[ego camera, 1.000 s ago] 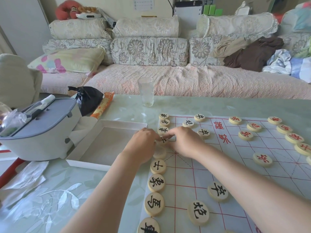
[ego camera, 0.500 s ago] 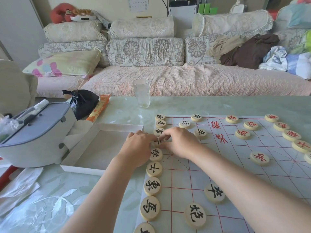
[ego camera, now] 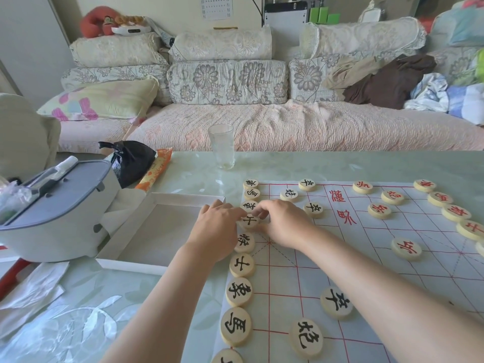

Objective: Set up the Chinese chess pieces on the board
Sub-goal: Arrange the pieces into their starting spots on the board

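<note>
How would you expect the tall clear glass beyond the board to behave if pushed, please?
The glass stands taller than it is wide, so a push near its rim would probably tip it. Pushed low, it might slide easily, since the table top looks glossy. It appears empty and clear, so likely light and breakable.

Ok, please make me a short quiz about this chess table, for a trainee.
1. True or false: the glass stands off the board.
2. The lettering on the column of pieces beside the white box is: A red, B black, C green.
3. Which hands have fingertips at the black piece between them?
Key: 1 true; 2 B; 3 both, the left hand and the right hand.
</note>
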The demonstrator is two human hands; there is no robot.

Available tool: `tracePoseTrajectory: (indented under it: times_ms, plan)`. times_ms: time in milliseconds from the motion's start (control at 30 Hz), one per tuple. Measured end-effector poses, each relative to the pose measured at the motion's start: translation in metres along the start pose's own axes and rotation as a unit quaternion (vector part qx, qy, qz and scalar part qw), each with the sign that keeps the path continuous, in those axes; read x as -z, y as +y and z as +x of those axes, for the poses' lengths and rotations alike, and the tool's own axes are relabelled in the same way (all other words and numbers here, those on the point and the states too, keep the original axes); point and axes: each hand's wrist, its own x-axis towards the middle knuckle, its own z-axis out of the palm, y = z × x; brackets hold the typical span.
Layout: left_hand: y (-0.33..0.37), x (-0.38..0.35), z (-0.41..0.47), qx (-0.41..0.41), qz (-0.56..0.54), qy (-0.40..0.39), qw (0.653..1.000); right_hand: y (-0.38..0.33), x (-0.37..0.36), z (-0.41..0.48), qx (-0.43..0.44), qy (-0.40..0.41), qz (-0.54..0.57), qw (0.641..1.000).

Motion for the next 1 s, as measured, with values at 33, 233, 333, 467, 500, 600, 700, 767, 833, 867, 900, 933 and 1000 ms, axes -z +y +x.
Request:
tracePoseTrajectory:
  times_ms: [33, 233, 333, 467, 500, 600, 700, 767, 833, 867, 900, 933, 1000]
  plan:
    - [-0.0007, 0.0004, 0.0001, 0.002, 0.006, 0.003, 1.0, 0.0019, 0.0005, 0.0013, -0.002, 0.0, -0.006, 1.0]
    - [-0.0007, -0.0028, -0.0006, -0.015, 0.004, -0.012, 1.0, -0.0008, 0.0005, -0.0006, 0.006, -0.007, 0.009, 1.0]
    - [-0.0021, -0.0012, 0.0006, -0.004, 0.006, 0.001, 1.0, -0.0002, -0.0005, 0.0, 0.007, -0.004, 0.0, 1.0]
    - [-0.0025, -0.0012, -0.0018, -0.014, 0.016, -0.006, 1.0, 0.0045, 0.0024, 0.0012, -0.002, -0.008, 0.022, 1.0]
    - [-0.0022, -0.0017, -0.0025, -0.019, 0.015, -0.011, 1.0, 0.0035, 0.0025, -0.0001, -0.002, -0.006, 0.033, 0.999]
    - [-0.0024, -0.0026, -0.0029, -0.017, 0.008, -0.011, 1.0, -0.0014, 0.0001, -0.002, 0.001, -0.004, 0.049, 0.999]
    - [-0.0032, -0.0013, -0.0023, -0.004, 0.012, 0.006, 1.0, -0.0022, 0.0013, -0.0004, 0.009, -0.003, 0.032, 0.999]
    - [-0.0026, -0.0012, -0.0027, 0.0, 0.019, 0.013, 1.0, -0.0001, 0.0026, 0.0003, 0.004, 0.0, 0.019, 1.0]
    - [-0.0016, -0.0018, -0.0031, -0.003, 0.018, 0.005, 1.0, 0.0001, 0.0031, -0.0001, -0.004, 0.001, 0.02, 1.0]
    - [-0.0011, -0.0022, -0.003, -0.006, 0.018, -0.002, 1.0, -0.001, 0.0026, -0.0005, -0.005, 0.0, 0.025, 1.0]
    - [-0.0007, -0.0024, -0.0033, -0.011, 0.021, -0.007, 1.0, -0.0025, 0.0025, -0.0016, -0.004, -0.003, 0.031, 1.0]
    - [-0.0002, -0.0026, -0.0032, -0.015, 0.027, -0.009, 0.999, -0.0033, 0.0016, -0.0019, -0.001, -0.006, 0.035, 0.999]
    - [0.0002, -0.0019, -0.0029, -0.019, 0.038, -0.008, 0.999, -0.0033, 0.0004, -0.0017, 0.003, -0.008, 0.031, 0.999]
